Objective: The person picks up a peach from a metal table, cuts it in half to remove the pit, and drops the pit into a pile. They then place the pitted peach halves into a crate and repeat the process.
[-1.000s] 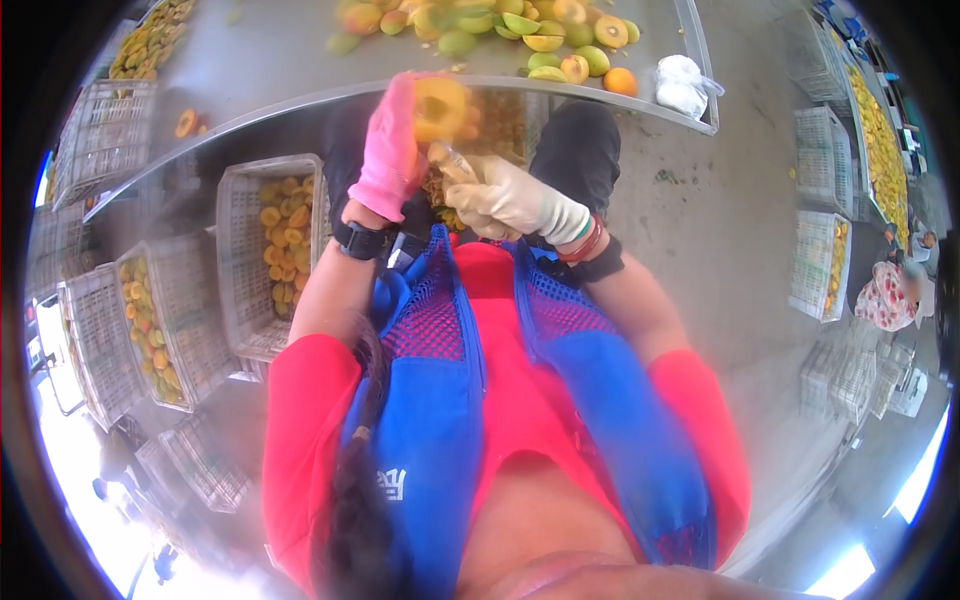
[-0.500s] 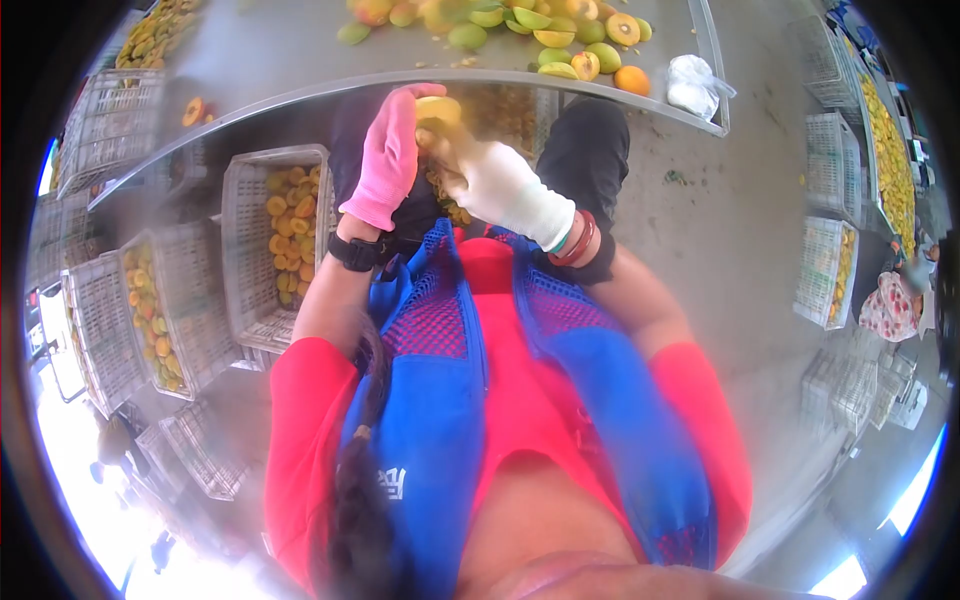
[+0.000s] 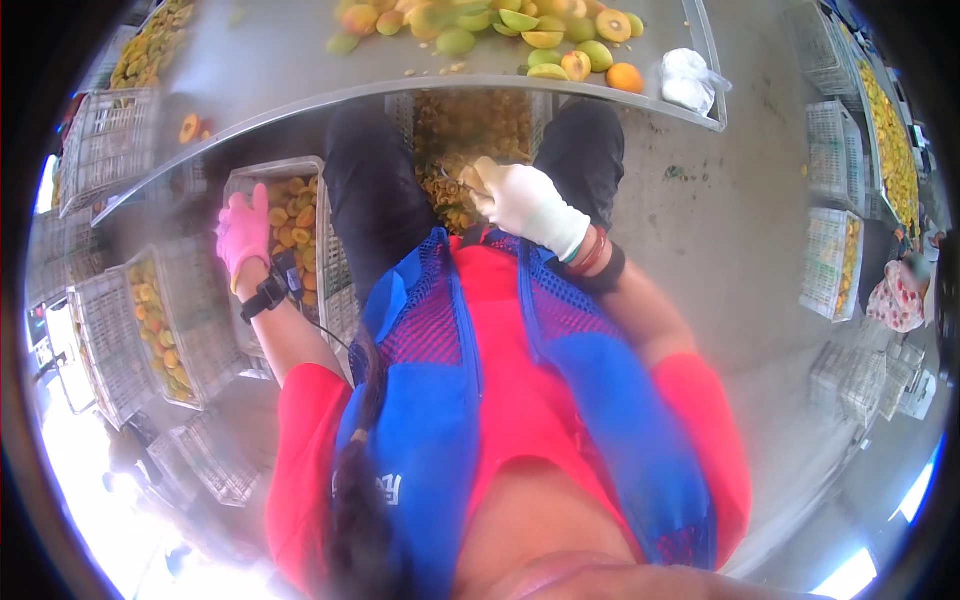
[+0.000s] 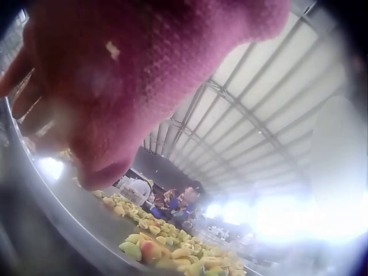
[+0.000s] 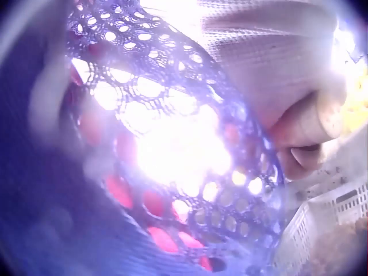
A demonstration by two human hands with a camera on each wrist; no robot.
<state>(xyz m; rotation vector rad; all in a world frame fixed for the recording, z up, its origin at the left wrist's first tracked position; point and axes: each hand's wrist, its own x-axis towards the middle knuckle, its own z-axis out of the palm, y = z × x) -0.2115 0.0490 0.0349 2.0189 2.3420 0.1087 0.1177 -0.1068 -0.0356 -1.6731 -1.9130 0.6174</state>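
Fruit still heaped on the steel table (image 3: 300,70): your pink-gloved left hand (image 3: 243,232) is hovering, fingers loose, over the white crate of halves (image 3: 262,180); your white-gloved right hand (image 3: 520,200) is gripping a small pitting knife (image 3: 462,182).

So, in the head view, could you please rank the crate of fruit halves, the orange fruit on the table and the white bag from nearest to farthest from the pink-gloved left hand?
1. Crate of fruit halves: directly beside the left hand.
2. Orange fruit: near the table's far corner.
3. White bag: just beyond it, at the table end.
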